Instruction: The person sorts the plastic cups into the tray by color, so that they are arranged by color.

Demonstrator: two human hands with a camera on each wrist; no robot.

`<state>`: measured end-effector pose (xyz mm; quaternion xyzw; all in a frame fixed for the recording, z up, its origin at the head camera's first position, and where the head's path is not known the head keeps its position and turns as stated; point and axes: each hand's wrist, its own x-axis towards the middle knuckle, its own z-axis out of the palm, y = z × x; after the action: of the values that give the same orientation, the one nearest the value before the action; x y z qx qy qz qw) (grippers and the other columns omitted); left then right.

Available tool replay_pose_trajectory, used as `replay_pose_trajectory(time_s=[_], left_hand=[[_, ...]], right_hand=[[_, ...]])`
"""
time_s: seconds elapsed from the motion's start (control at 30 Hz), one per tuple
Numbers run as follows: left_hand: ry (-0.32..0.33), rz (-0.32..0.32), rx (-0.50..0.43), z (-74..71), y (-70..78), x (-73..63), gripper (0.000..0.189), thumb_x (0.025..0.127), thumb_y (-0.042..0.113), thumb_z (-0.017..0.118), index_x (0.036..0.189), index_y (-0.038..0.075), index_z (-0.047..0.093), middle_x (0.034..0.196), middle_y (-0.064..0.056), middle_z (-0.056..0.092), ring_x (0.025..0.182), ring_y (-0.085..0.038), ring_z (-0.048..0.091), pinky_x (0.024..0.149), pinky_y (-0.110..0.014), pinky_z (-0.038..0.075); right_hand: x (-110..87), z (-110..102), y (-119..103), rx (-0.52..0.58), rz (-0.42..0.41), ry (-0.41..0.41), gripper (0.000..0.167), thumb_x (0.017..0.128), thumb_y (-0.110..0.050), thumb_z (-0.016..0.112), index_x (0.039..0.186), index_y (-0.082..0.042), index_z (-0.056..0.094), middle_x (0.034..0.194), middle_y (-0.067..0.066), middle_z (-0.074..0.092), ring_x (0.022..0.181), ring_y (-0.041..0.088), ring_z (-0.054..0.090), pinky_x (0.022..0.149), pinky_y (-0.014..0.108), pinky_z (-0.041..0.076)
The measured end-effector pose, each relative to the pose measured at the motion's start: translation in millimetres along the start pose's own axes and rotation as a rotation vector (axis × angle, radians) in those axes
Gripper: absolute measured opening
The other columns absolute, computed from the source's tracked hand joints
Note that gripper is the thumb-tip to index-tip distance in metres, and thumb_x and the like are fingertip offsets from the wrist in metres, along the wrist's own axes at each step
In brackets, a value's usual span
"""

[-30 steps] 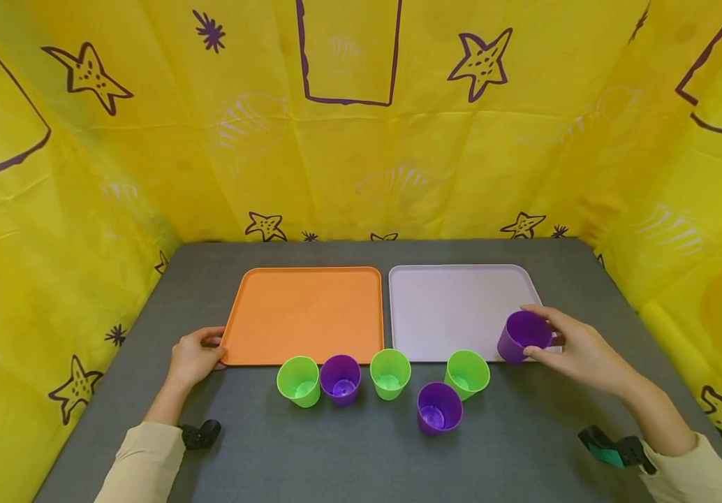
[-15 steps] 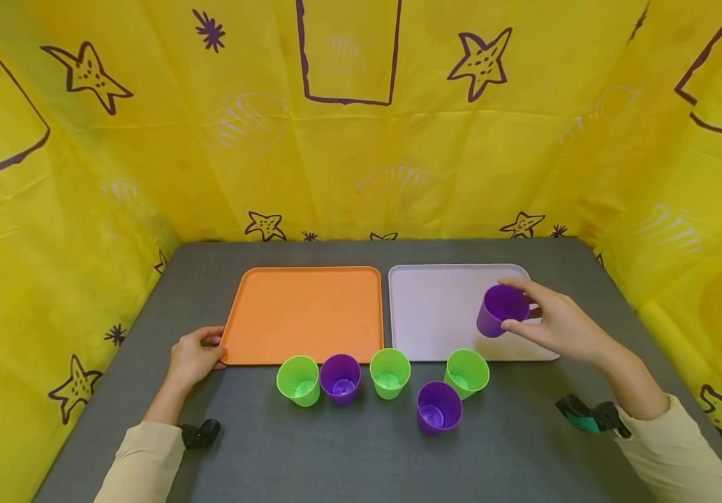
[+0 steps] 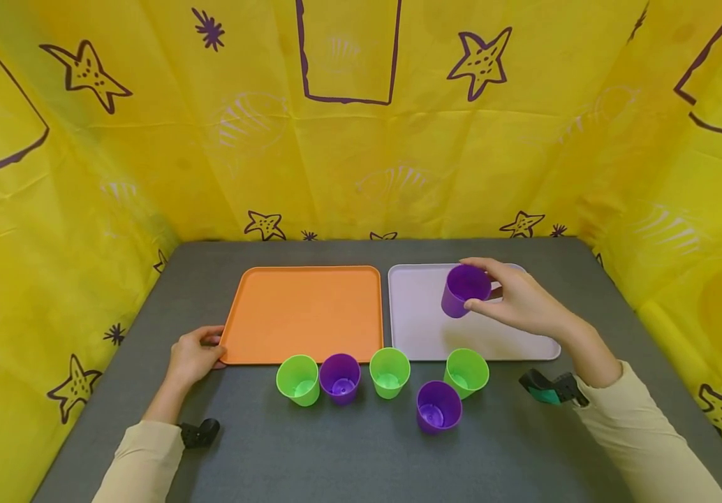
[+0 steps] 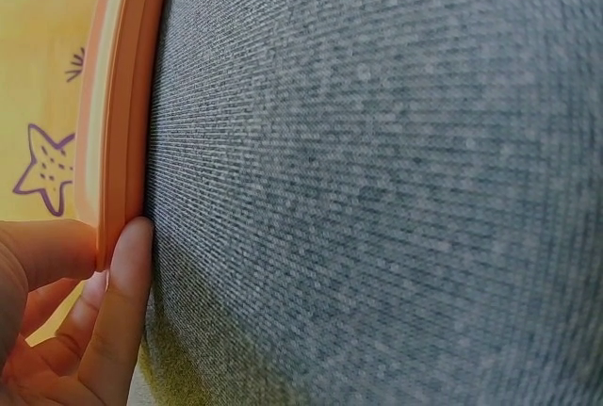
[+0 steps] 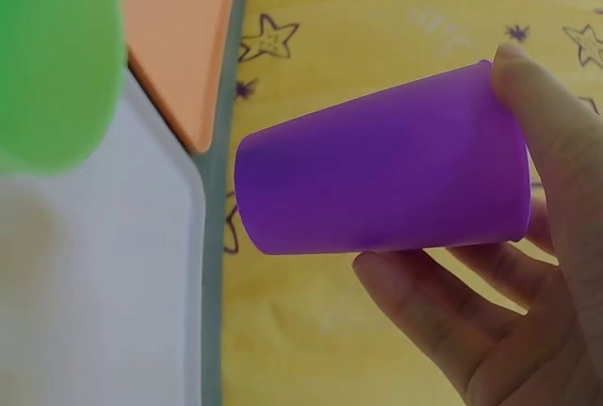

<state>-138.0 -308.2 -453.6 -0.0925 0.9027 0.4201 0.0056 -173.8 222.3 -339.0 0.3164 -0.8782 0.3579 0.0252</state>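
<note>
My right hand [image 3: 524,299] holds a purple cup [image 3: 455,297] by its rim end, thumb on one side and fingers on the other, above the pale lilac tray [image 3: 420,335]. In the right wrist view the same purple cup [image 5: 386,166] hangs clear of the tray. At the near left corner of the orange tray [image 3: 304,314], my left hand [image 3: 189,360] pinches the edge. The left wrist view shows the thumb [image 4: 57,251] and fingers [image 4: 122,302] on either side of the orange rim [image 4: 122,142].
Along the trays' near edges stand three green cups [image 3: 298,381] and a purple cup [image 3: 340,379], mouths up. Another purple cup [image 3: 439,407] stands slightly nearer. Yellow printed cloth [image 3: 348,154] surrounds the grey table [image 3: 311,461] at the back and sides.
My right hand has lifted the purple cup and carried it leftward and farther back, from the lilac tray's near right corner to over its middle. The left hand has stayed on the orange tray.
</note>
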Motion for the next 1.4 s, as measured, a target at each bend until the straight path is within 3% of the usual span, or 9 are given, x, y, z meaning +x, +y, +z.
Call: replay_pose_trajectory(time_s=[0.3,0.6,0.77,1.4], left_hand=[[-0.009,0.001,-0.014,0.3,0.7,1.2,0.044,0.079,-0.004,0.058,0.122,-0.010,0.052,0.104,-0.030,0.059,0.072,-0.018,0.066,0.054,-0.028,0.057],[-0.009,-0.007,-0.018,-0.4,-0.5,0.5,0.044,0.078,-0.004,0.058,0.122,-0.010,0.052,0.103,-0.030,0.059,0.072,-0.018,0.066,0.054,-0.027,0.057],[-0.013,-0.011,-0.024,-0.2,0.2,0.3,0.044,0.079,-0.005,0.058,0.122,-0.010,0.052,0.103,-0.030,0.059,0.072,-0.018,0.066,0.054,-0.027,0.057],[-0.018,-0.011,-0.013,0.5,-1.7,1.9,0.043,0.080,-0.002,0.059,0.122,-0.009,0.052,0.105,-0.029,0.058,0.072,-0.016,0.066,0.054,-0.027,0.057]], right_hand=[[25.7,10.1,-16.6,0.034,0.012,-0.030,0.064,0.079,-0.023,0.073,0.133,-0.007,0.044,0.109,0.006,0.060,0.090,0.018,0.060,0.075,0.031,0.057],[53.6,28.6,-29.9,0.120,0.036,-0.094,0.063,0.080,-0.022,0.071,0.135,-0.009,0.042,0.108,0.002,0.058,0.091,0.015,0.057,0.075,0.026,0.056],[69.3,42.3,-36.6,0.148,0.007,-0.116,0.063,0.080,-0.021,0.071,0.135,-0.009,0.042,0.111,0.004,0.058,0.089,0.015,0.057,0.073,0.025,0.057],[121.6,92.6,-65.0,0.081,-0.041,-0.166,0.066,0.082,-0.030,0.068,0.139,-0.010,0.039,0.121,0.005,0.053,0.095,0.012,0.057,0.074,0.018,0.053]])
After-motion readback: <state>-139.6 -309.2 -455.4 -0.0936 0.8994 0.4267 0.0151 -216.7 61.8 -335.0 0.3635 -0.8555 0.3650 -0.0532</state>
